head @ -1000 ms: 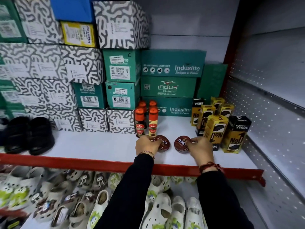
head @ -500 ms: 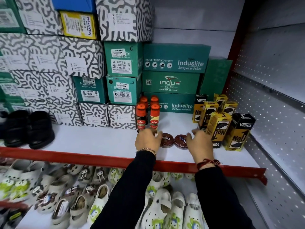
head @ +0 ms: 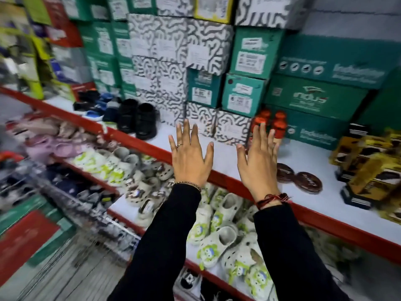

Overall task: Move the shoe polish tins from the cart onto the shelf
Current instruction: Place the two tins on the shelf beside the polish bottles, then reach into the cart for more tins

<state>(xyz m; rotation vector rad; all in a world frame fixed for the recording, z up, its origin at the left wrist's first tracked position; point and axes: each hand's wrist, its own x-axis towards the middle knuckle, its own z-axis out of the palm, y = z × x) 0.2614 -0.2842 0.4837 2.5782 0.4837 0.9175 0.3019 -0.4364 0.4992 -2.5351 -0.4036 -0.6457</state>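
Note:
Two round dark-brown shoe polish tins lie flat side by side on the white shelf: one tin next to my right wrist, the other tin just right of it. My left hand and my right hand are raised in front of the shelf's red front edge, fingers spread, palms away from me, holding nothing. Both hands are off the tins, to their left. The view is blurred by motion.
Red-capped polish bottles stand behind my right hand. Yellow and black boxes crowd the shelf's right end. Stacked shoe boxes fill the back. Black shoes sit at the left. A wire cart is at lower left, white clogs on the lower shelf.
Both hands have let go of the tins and pulled back with fingers spread. The view has swung left, so the tins now sit to the right of my hands.

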